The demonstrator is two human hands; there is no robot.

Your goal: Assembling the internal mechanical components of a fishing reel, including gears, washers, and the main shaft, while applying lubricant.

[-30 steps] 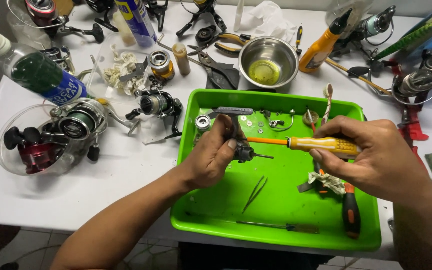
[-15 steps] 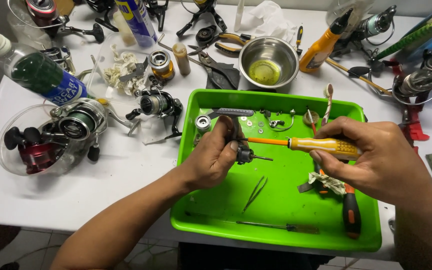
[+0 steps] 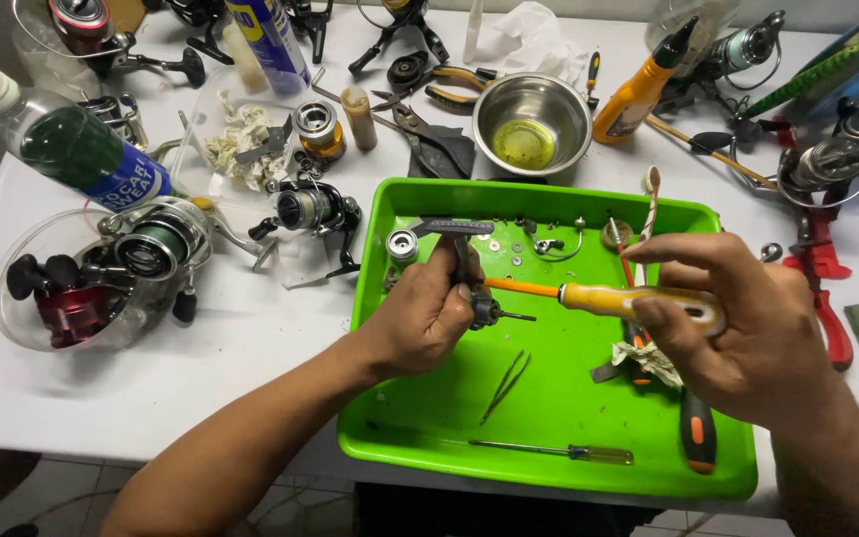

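Over a green tray (image 3: 549,467) on a cluttered white tabletop (image 3: 251,338), the left hand (image 3: 429,313) was clamped around a small dark reel part (image 3: 477,298), held just above the tray floor. The right hand (image 3: 738,328) gripped a yellow-handled screwdriver (image 3: 628,298), its orange shaft reaching across to the part; tweezers (image 3: 505,385) lay below

Your dark metal reel part (image 3: 464,268) stands upright over the green tray (image 3: 549,418); your yellow-handled screwdriver (image 3: 608,298) lies level, tip against it.
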